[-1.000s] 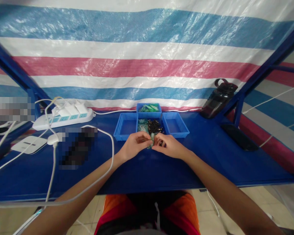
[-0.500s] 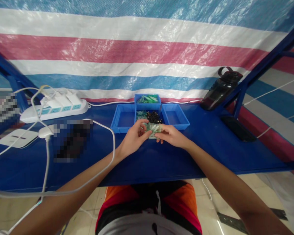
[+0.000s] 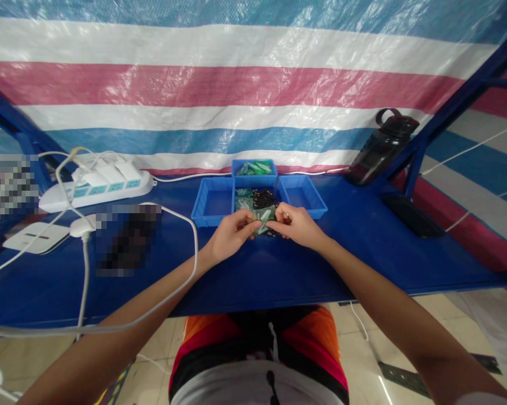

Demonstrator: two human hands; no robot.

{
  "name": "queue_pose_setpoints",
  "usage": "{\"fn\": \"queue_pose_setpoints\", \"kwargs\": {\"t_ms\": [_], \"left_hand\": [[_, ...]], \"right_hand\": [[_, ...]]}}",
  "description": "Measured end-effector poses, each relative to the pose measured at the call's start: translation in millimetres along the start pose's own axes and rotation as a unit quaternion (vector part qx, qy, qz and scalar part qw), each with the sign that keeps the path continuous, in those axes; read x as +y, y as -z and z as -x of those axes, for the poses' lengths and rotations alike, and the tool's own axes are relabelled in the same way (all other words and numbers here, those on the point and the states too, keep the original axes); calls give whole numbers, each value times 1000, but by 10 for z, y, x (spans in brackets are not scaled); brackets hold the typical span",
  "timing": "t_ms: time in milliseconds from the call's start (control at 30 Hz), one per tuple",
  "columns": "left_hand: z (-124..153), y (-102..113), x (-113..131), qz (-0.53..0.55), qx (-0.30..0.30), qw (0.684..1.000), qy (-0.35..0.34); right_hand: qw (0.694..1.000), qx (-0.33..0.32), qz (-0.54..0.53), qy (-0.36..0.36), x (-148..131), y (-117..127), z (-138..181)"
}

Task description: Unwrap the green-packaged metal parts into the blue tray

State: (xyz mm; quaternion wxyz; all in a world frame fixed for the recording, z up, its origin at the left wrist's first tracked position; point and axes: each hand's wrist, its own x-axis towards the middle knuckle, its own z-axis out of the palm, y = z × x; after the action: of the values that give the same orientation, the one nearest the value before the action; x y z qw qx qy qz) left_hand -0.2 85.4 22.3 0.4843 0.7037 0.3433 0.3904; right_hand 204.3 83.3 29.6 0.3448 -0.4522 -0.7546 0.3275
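Note:
Between my two hands, over the front of the middle blue bin, is a small clear plastic bag (image 3: 263, 217) with pale green-white slim pieces in it. My left hand (image 3: 238, 229) pinches the bag's left side between thumb and fingers. On the right, my right hand (image 3: 298, 225) has thumb and forefinger closed at the bag's other edge. Just behind them lie greenish clear packets (image 3: 244, 197) and a heap of small dark pieces with brassy glints (image 3: 262, 198). My hands hide the near part of this bin.
Blue bins (image 3: 213, 218) (image 3: 308, 214) flank the middle one; a rear bin (image 3: 253, 179) holds green packets. At left are a white power strip (image 3: 97, 191), a white flat box (image 3: 36, 237) and a looping cable (image 3: 195, 242). A dark bottle (image 3: 378, 149) and black phone-like slab (image 3: 411, 216) are at right.
The bag has tilted and shifted slightly between my hands. My right fingers have curled into a tighter pinch, and my right hand has lifted a little.

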Motion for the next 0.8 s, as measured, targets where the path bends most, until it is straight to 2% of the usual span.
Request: {"fn": "queue_pose_setpoints", "kwargs": {"t_ms": [100,200,300,367,433,533,600,700,800], "left_hand": [[25,-15,3,-25,-1,999,-22],[57,-7,59,-110,-14,991,-69],[78,2,128,-161,-57,976,-135],[78,-3,143,-161,-68,972,-155],[68,-13,119,-153,-38,977,-143],[44,-26,37,-113,22,990,-82],[32,-26,-13,-89,13,995,-40],[26,-20,-45,-75,-32,997,3],[19,-12,-30,-57,-33,998,23]], "right_hand": [[998,-51,-30,18,-32,-27,12],[993,-98,-54,36,-45,-50,18],[993,-105,-37,31,-21,-52,22],[994,-107,-32,19,0,-42,23],[993,-114,-39,10,13,-29,22],[990,-126,-62,2,20,-16,19],[988,-137,-72,0,24,-15,17],[985,-157,-68,3,28,-18,16],[991,-136,-16,14,19,-5,10]]}}
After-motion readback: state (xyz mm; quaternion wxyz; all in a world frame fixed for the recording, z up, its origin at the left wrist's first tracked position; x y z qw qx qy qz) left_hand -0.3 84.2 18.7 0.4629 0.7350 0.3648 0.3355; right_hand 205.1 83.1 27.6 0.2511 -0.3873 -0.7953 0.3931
